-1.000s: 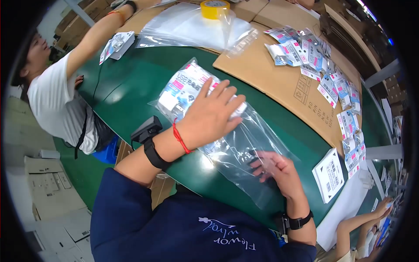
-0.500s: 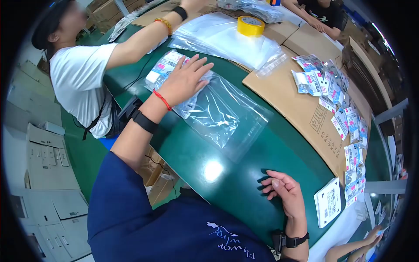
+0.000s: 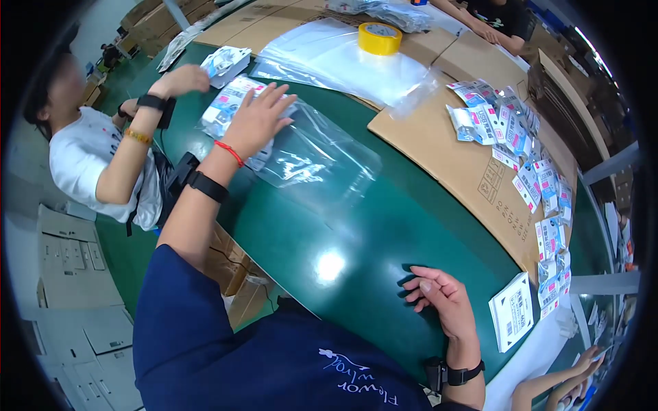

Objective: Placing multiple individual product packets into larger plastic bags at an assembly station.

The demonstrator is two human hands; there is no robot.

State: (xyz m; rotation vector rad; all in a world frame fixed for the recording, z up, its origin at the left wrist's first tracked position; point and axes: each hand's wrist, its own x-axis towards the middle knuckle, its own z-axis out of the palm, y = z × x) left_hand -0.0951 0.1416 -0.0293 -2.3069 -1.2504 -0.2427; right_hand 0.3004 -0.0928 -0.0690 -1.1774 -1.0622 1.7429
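Observation:
My left hand point(image 3: 259, 122) lies flat with spread fingers on a clear plastic bag point(image 3: 319, 154). The bag's left end holds several small white, blue and pink retail packs point(image 3: 229, 103), partly hidden under the hand. Its flat right end spreads over the green table point(image 3: 370, 226). My right hand point(image 3: 442, 298) rests at the table's near right, palm turned inward, fingers loosely apart and holding nothing. To the right of it sits a stack of white printed labels point(image 3: 510, 312).
A co-worker's hand point(image 3: 181, 81) is by another bundle of packs point(image 3: 226, 63) at far left. Clear bags point(image 3: 315, 51) and a yellow tape roll point(image 3: 379, 39) lie at the back. Several packs point(image 3: 486, 123) line the cardboard sheet point(image 3: 439, 140) on the right.
My left hand and the bag of packs have shifted left. The co-worker's arm has drawn back to the left, and a bundle of packs now shows beside that hand. My right hand stays put.

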